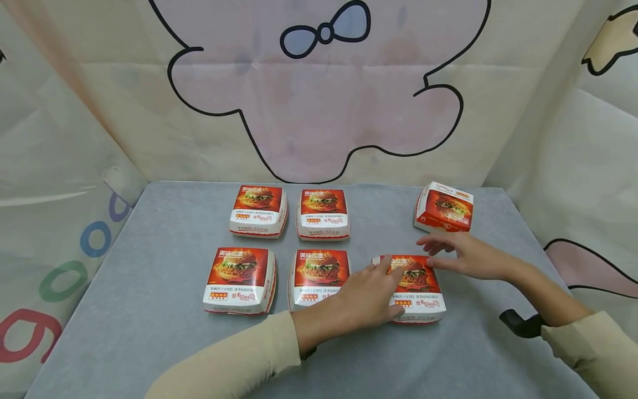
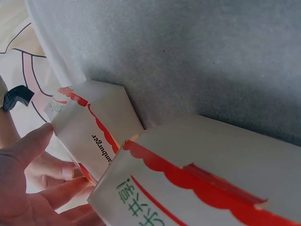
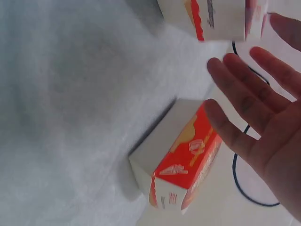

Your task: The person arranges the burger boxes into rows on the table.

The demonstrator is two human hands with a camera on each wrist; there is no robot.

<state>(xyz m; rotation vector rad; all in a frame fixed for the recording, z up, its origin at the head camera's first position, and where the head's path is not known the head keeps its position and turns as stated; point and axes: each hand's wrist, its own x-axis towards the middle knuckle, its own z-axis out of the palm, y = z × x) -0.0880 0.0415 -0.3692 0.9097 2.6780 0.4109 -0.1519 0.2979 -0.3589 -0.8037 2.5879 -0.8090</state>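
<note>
My left hand (image 1: 366, 293) reaches over the left part of the front right hamburger box (image 1: 421, 291), fingers spread and thumb near its front edge. In the left wrist view, its thumb and fingertips are right at the edges of that white box (image 2: 89, 127). Just beyond the box's back right corner is my right hand (image 1: 468, 255), fingers loosely extended with nothing in them. Behind it sits another hamburger box (image 1: 448, 208), turned at an angle, its red side (image 3: 188, 150) showing in the right wrist view.
Two hamburger boxes stand at the back, one left (image 1: 259, 213) and one middle (image 1: 324, 216). In front of them are a left box (image 1: 239, 280) and a middle box (image 1: 319, 271), partly behind my left forearm. A grey cloth (image 1: 164, 266) covers the table; printed curtains (image 1: 319, 122) surround it.
</note>
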